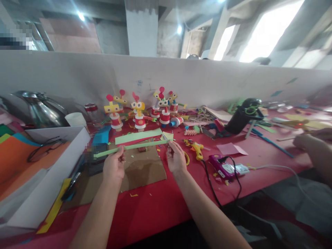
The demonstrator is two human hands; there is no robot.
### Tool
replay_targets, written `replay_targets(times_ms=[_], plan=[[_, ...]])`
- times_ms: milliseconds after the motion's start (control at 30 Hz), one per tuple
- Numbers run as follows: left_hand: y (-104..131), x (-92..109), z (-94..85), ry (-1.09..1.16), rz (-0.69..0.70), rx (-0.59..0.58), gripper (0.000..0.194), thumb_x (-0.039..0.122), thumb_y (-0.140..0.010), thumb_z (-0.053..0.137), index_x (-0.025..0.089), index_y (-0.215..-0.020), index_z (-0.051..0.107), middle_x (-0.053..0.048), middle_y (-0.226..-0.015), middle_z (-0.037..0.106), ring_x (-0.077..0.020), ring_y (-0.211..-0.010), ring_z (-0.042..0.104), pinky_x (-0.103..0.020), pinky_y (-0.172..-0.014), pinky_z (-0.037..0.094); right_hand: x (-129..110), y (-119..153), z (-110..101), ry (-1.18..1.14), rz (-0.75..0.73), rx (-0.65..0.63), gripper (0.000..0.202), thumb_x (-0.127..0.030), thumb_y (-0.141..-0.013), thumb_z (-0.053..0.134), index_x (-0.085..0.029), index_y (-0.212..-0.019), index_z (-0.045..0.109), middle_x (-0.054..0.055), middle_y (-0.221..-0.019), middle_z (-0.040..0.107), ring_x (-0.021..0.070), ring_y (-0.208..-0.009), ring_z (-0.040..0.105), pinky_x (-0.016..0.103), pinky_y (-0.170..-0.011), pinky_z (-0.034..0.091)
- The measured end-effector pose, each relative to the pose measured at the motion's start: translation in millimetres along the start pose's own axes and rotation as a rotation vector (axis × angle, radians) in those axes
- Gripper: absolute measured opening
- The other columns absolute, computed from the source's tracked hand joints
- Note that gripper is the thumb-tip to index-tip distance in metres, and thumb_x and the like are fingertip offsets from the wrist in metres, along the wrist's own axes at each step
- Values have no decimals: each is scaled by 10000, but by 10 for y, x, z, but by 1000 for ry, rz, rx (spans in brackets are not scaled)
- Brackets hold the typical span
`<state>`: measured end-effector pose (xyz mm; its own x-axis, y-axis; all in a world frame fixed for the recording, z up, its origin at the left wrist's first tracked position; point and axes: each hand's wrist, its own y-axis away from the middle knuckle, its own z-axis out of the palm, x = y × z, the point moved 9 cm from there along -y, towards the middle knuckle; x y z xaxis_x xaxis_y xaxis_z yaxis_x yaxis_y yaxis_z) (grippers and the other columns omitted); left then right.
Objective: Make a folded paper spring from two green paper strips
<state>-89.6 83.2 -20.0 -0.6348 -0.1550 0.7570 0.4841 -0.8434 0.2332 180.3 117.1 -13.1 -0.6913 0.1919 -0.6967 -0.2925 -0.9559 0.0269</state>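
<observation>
Head view: both bare forearms reach in over a red table (155, 207). Left hand (114, 166) nearly closed, thumb and fingers pinching a thin green strip (144, 145); its left end juts past the grip. Right hand (176, 159) likewise closed to a pinch, at the strip's right end. Strip stretched straight between the two, raised above a sheet of cardboard (145, 173).

Left side: white box (54, 190), orange paper (15, 159) inside, yellow strip (55, 207) along its outer wall. Dark item (97, 164) near the left hand, too blurred to name.

Right side: purple socket block (221, 169) with a black plug in it; glue gun (197, 151) just beyond, near the right hand; pink paper (232, 149) behind the block. Another person's hand (308, 141) over the table at far right, blurred; cannot tell what it holds.

Beyond the strip: small striped coil (142, 149) on the cardboard, then a wider green sheet (137, 136). Farther back, a cluster of figures (116, 121), red-and-white bodies, yellow heads. Metal jug (44, 110) and white cup (75, 119) left of them, black flask (234, 121) right.

Behind all, pale partition (77, 76); then pillar (142, 31) and bright windows (272, 31).
</observation>
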Motion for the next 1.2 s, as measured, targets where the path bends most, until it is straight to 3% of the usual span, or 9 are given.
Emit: replay_targets(times_ms=[267,333,467,533,667,933,1200], plan=[[-65,26,-44,107,-38,22,98,115,-666,727,144,-714,646,26,-591,572,-34,-493,477,-140,-458,382,-50,-141,-200,-94,-1,126,200,-251,-587,751,-190,-718,612,-51,-648,591,35,-469,427,157,-393,324],[-43,-7,-1,96,-58,-13,125,123,-643,750,140,-719,652,26,-595,582,-33,-494,482,-141,-461,385,16,-83,-76,-43,38,20,261,-204,-545,781,-201,-753,624,-53,-689,606,40,-508,469,152,-426,345],[117,-200,197,-38,-91,-146,229,146,-540,820,116,-718,678,4,-599,617,-51,-502,506,-159,-454,383,396,222,320,221,250,-358,279,-234,-561,809,-193,-796,664,-25,-722,645,70,-560,539,176,-469,358],[209,-343,279,-106,-134,-200,296,152,-483,846,109,-734,694,-6,-606,631,-64,-517,522,-172,-461,388,513,312,360,301,280,-398,237,-315,-609,790,-167,-766,692,-8,-646,646,83,-553,549,196,-500,372],[252,-449,271,-154,-156,-177,328,164,-423,867,107,-696,695,-12,-617,640,-63,-523,516,-180,-468,389,515,283,274,357,247,-310,240,-363,-611,784,-139,-658,713,11,-561,644,93,-522,541,222,-524,382],[49,-192,89,-169,-49,-88,322,216,-418,866,122,-672,691,20,-550,579,-49,-471,457,-173,-422,327,312,187,161,228,174,-120,173,-274,-557,812,-158,-580,686,-7,-552,624,80,-494,479,230,-469,340],[-82,-10,-105,-111,0,51,318,163,-414,855,127,-630,624,39,-554,567,-28,-462,425,-147,-413,296,129,3,40,-40,89,-56,208,-184,-537,808,-181,-650,633,-49,-608,578,51,-495,445,185,-407,324]])
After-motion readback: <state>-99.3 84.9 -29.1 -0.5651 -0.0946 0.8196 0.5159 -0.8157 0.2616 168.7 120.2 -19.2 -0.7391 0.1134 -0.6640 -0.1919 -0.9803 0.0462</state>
